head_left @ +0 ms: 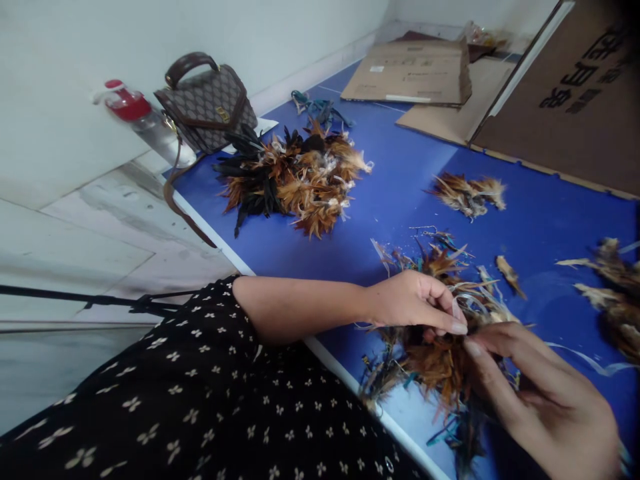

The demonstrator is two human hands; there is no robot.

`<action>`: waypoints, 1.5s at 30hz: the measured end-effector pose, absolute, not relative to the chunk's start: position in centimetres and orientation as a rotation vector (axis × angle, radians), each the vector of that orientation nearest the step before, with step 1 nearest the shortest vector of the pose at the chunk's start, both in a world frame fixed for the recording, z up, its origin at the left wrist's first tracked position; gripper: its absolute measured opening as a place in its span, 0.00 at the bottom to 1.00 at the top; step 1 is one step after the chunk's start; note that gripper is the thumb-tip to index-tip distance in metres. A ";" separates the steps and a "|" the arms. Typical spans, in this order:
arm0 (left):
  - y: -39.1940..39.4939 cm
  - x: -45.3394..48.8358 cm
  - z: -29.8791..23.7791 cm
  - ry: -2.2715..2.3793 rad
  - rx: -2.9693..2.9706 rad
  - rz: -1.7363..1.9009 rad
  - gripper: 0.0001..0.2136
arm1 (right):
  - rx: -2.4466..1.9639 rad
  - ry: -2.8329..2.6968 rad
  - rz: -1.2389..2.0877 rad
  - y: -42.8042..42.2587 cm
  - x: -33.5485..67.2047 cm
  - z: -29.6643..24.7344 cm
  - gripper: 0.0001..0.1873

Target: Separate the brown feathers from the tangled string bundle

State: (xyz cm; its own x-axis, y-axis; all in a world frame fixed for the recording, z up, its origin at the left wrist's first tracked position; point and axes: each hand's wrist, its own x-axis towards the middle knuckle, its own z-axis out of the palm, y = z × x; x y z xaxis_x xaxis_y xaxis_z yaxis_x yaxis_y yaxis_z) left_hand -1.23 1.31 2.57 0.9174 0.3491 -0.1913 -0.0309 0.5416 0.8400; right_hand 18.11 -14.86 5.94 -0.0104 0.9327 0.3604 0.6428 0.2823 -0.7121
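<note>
My left hand (419,303) reaches across from the left, its thumb and fingers pinched together over a brown-orange bunch of feathers (437,367). My right hand (555,400) comes in from the lower right, its thumb and forefinger closed at the top of the same bunch, and the fingertips of both hands almost meet there. Thin pale ribbon (475,300) loops just beyond the fingertips. More loose feathers (443,260), mixed with teal strands, lie behind and under the hands. Exactly what sits between the fingertips is too small to make out.
A large feather pile (305,177) lies on the blue table (390,200), with a small clump (470,193) and darker feathers (617,287) rightward. At the back left stand a handbag (213,103) and a red-capped bottle (145,120). Cardboard (407,70) occupies the back right.
</note>
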 end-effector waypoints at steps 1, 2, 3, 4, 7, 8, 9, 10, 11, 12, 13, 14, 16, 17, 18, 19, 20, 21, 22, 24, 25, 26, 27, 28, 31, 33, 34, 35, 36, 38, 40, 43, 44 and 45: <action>1.3 -1.2 2.4 0.351 0.980 0.235 0.24 | -1.408 -1.770 0.444 -14.9 18.1 6.0 0.01; 1.2 -1.2 2.2 0.350 0.983 0.242 0.24 | -1.380 -1.797 0.438 -14.9 18.2 6.0 0.02; 1.1 -1.1 2.0 0.355 0.986 0.255 0.24 | -1.362 -1.808 0.431 -14.9 18.3 6.0 0.03; 1.0 -1.1 1.9 0.365 0.989 0.277 0.23 | -1.362 -1.805 0.432 -14.8 18.4 6.0 0.03; 0.8 -1.0 1.7 0.381 0.996 0.344 0.21 | -1.443 -1.719 0.407 -14.6 18.7 5.8 0.04; 0.8 -1.0 1.6 0.374 1.002 0.349 0.20 | -1.481 -1.688 0.390 -14.4 18.8 5.7 0.05; 0.8 -1.0 1.6 0.362 1.010 0.345 0.19 | -1.514 -1.666 0.380 -14.3 18.8 5.5 0.07; 0.8 -1.0 1.6 0.347 1.020 0.338 0.19 | -1.541 -1.653 0.380 -14.2 18.7 5.3 0.09; 0.9 -1.1 1.7 0.333 1.031 0.334 0.18 | -1.559 -1.642 0.403 -14.1 18.6 5.1 0.12; 0.9 -1.1 1.7 0.319 1.044 0.335 0.17 | -1.568 -1.624 0.450 -14.0 18.4 4.9 0.14; 0.9 -1.2 1.7 0.307 1.059 0.345 0.16 | -1.572 -1.590 0.509 -13.9 18.3 4.7 0.16; 0.9 -1.3 1.8 0.293 1.078 0.362 0.15 | -1.576 -1.537 0.566 -13.9 18.1 4.5 0.17; 0.9 -1.4 1.8 0.267 1.148 0.413 0.14 | -1.581 -1.416 0.651 -13.9 17.8 4.3 0.17; 0.9 -1.5 1.8 0.257 1.207 0.448 0.13 | -1.581 -1.369 0.675 -13.8 17.7 4.3 0.17; 1.0 -1.6 1.8 0.246 1.286 0.488 0.11 | -1.583 -1.333 0.689 -13.8 17.6 4.3 0.17; 1.0 -1.6 1.7 0.230 1.380 0.538 0.09 | -1.587 -1.305 0.700 -13.8 17.5 4.3 0.18; 1.1 -1.6 1.6 0.209 1.483 0.600 0.08 | -1.591 -1.279 0.707 -13.8 17.5 4.4 0.19; 1.1 -1.6 1.5 0.182 1.584 0.671 0.07 | -1.601 -1.253 0.716 -13.8 17.4 4.5 0.20; 1.1 -1.5 1.4 0.151 1.673 0.743 0.06 | -1.615 -1.227 0.724 -13.8 17.4 4.6 0.20; 1.1 -1.3 1.1 0.101 1.806 0.867 0.07 | -1.642 -1.185 0.736 -13.9 17.3 4.7 0.21; 1.0 -1.2 0.9 0.089 1.849 0.911 0.07 | -1.649 -1.168 0.741 -13.9 17.3 4.8 0.21; 1.0 -1.1 0.8 0.083 1.878 0.943 0.07 | -1.652 -1.155 0.745 -14.0 17.3 4.8 0.22; 0.9 -1.0 0.8 0.083 1.896 0.969 0.07 | -1.654 -1.143 0.747 -14.0 17.3 4.8 0.23; 0.9 -1.0 0.8 0.086 1.902 0.993 0.07 | -1.656 -1.130 0.743 -14.0 17.4 4.8 0.23; 0.9 -0.9 0.7 0.096 1.891 1.065 0.04 | -1.666 -1.103 0.721 -14.0 17.6 4.4 0.22; 0.9 -0.9 0.6 0.096 1.890 1.103 0.03 | -1.646 -1.129 0.702 -14.0 17.7 4.1 0.21; 1.0 -0.9 0.5 0.095 1.894 1.111 0.03 | -1.629 -1.165 0.682 -14.0 17.9 3.9 0.20; 1.0 -0.9 0.5 0.097 1.899 1.110 0.03 | -1.614 -1.211 0.649 -14.0 18.0 3.8 0.19; 1.0 -1.0 0.5 0.102 1.901 1.106 0.03 | -1.599 -1.261 0.595 -14.0 18.1 3.6 0.17; 1.0 -1.1 0.5 0.121 1.898 1.082 0.04 | -1.579 -1.351 0.463 -14.0 18.3 3.4 0.12; 1.0 -1.2 0.5 0.145 1.874 1.053 0.05 | -1.560 -1.394 0.360 -14.0 18.3 3.3 0.08; 0.9 -1.1 0.5 0.200 1.797 0.991 0.03 | -1.532 -1.410 0.307 -14.0 18.2 3.4 0.05; 0.9 -1.1 0.5 0.222 1.761 0.957 0.03 | -1.529 -1.413 0.296 -14.0 18.1 3.5 0.05; 0.8 -1.0 0.5 0.243 1.717 0.916 0.04 | -1.532 -1.424 0.286 -14.0 17.9 3.7 0.04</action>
State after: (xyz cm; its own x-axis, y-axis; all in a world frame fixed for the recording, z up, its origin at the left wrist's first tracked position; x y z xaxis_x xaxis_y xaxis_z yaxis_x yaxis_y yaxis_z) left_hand -1.01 0.84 0.52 0.6777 0.5818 0.4497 -0.2817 -0.3595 0.8896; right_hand 17.93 -14.02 3.65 0.2836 0.8575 0.4292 0.6251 0.1742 -0.7609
